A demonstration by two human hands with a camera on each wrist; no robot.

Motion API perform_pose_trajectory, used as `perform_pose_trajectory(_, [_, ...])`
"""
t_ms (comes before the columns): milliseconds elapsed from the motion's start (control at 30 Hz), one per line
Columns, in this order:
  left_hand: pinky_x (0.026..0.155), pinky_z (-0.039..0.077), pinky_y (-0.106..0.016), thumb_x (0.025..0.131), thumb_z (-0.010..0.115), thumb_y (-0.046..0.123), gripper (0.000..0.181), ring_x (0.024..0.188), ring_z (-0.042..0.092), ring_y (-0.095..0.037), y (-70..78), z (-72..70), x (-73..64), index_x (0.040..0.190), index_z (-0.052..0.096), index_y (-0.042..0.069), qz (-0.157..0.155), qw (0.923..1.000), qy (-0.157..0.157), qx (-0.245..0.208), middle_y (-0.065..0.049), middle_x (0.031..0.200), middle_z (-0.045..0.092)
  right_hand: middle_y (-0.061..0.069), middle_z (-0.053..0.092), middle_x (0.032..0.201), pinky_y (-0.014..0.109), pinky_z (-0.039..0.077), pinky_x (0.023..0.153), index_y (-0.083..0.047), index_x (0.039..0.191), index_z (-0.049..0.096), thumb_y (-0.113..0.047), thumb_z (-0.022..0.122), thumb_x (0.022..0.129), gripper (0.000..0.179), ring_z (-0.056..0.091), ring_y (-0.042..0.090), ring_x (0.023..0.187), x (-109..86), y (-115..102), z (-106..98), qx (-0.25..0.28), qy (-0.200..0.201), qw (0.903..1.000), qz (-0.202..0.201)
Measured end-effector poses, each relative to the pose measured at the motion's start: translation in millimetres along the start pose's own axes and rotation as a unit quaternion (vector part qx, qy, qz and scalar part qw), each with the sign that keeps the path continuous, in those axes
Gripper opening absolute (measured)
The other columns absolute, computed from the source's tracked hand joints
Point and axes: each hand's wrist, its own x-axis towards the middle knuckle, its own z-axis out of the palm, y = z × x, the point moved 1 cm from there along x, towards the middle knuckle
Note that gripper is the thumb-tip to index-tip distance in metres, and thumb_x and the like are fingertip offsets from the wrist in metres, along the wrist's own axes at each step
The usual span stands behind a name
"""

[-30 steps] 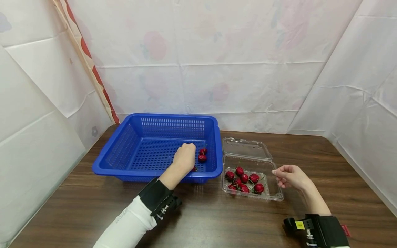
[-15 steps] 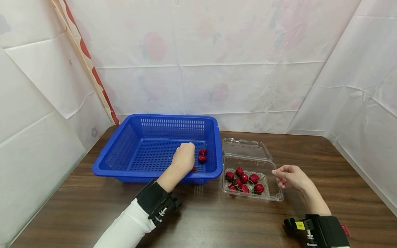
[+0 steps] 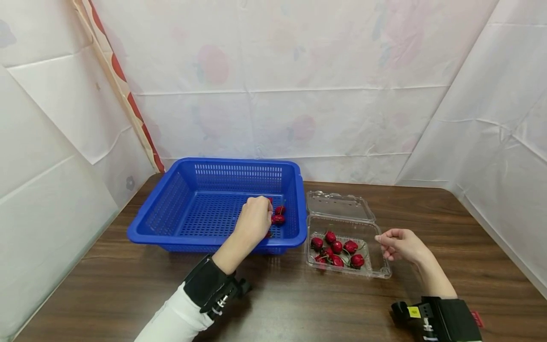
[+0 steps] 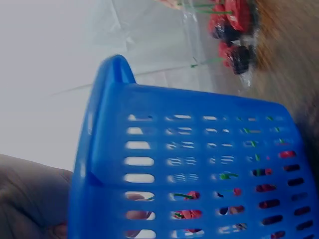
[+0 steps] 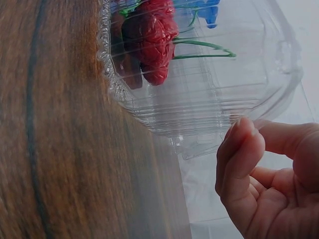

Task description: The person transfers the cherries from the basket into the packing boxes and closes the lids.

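Observation:
My left hand [image 3: 253, 219] is down inside the blue plastic basket [image 3: 147, 232], beside red cherries [image 3: 278, 219] at its right end. Its fingertips are hidden in the head view, and basket slats mostly cover them in the left wrist view, so a grip on a cherry cannot be made out. On the right, my right hand [image 3: 398, 244] pinches the right rim of a clear plastic clamshell container [image 5: 199, 112] between thumb and fingers. Several red cherries [image 3: 336, 247] with green stems lie in that container, whose lid [image 3: 339, 205] is folded back.
Both containers stand close together on a brown wooden table [image 3: 273, 304]. The basket's right wall rises between my left hand and the clamshell container. White printed sheeting [image 3: 273, 123] hangs behind and at both sides.
My left hand has shifted slightly inside the basket, and a bit of red now shows beside its knuckles. My right hand keeps its pinch on the container rim.

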Motion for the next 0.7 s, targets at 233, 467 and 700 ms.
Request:
perform_pose_trajectory(233, [0.061, 0.05, -0.03, 0.081, 0.057, -0.004, 0.009, 0.069, 0.061, -0.02, 7.7, -5.5, -7.5, 0.079, 0.066, -0.002, 0.028, 0.9983, 0.042, -0.028, -0.012, 0.078, 0.065, 0.004, 0.053, 0.065, 0.027, 0.048, 0.051, 0.011, 0.091, 0.049, -0.017, 0.052, 0.09, 0.028, 0.052, 0.009, 0.053, -0.1, 0.3, -0.2, 0.0, 0.0, 1.0, 0.001])
perform_pose_trajectory(467, [0.059, 0.049, -0.029, 0.08, 0.061, 0.0, 0.005, 0.066, 0.06, -0.016, 19.1, -11.0, -15.8, 0.079, 0.066, -0.002, 0.061, 0.9934, 0.076, -0.061, -0.01, 0.075, 0.065, 0.004, 0.052, 0.066, 0.027, 0.048, 0.051, 0.012, 0.092, 0.048, -0.017, 0.052, 0.09, 0.029, 0.052, 0.009, 0.053, 0.1, 0.1, -0.2, -0.002, -0.002, 1.0, 0.0])
perform_pose_trajectory(700, [0.059, 0.049, -0.027, 0.08, 0.062, 0.0, 0.005, 0.065, 0.06, -0.014, 31.4, -13.3, -23.9, 0.078, 0.066, 0.0, 0.084, 0.9886, 0.088, -0.088, -0.006, 0.072, 0.064, 0.004, 0.052, 0.065, 0.026, 0.048, 0.051, 0.012, 0.092, 0.048, -0.016, 0.052, 0.09, 0.028, 0.052, 0.009, 0.053, 0.2, 0.4, -0.2, 0.003, -0.001, 1.0, 0.001])
